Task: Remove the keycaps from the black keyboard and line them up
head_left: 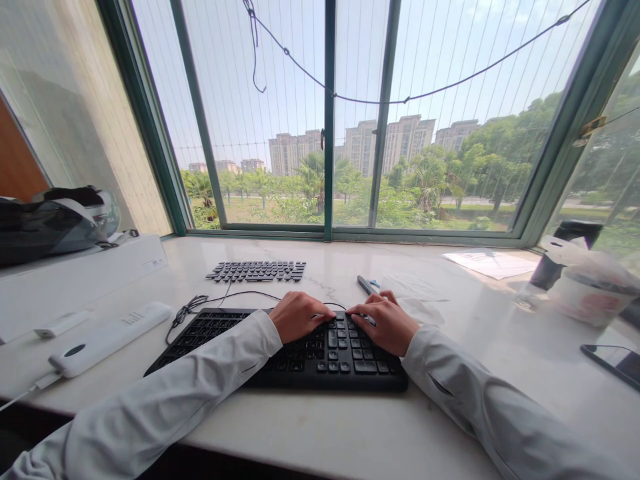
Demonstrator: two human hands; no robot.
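Note:
A black keyboard (300, 380) lies on the white counter, with keycaps on its right part and bare key sockets over much of its left part. My left hand (299, 316) rests over the middle of its back edge, fingers closed together at a key in the top row. Close beside it, my right hand (387, 323) is over the number-pad side, its fingers curled and the index fingertip at the top row. Whatever sits between the fingertips is too small to make out. Behind the keyboard, loose black keycaps (257, 271) are laid out in rows.
A dark pen-like tool (366, 285) lies beside clear plastic wrap (413, 287). The keyboard's cable (187, 308) is bundled at the left. A white power bank (110, 339), a bagged tub (593, 293), a phone (615, 363) and paper (490, 263) surround the area. A window stands behind.

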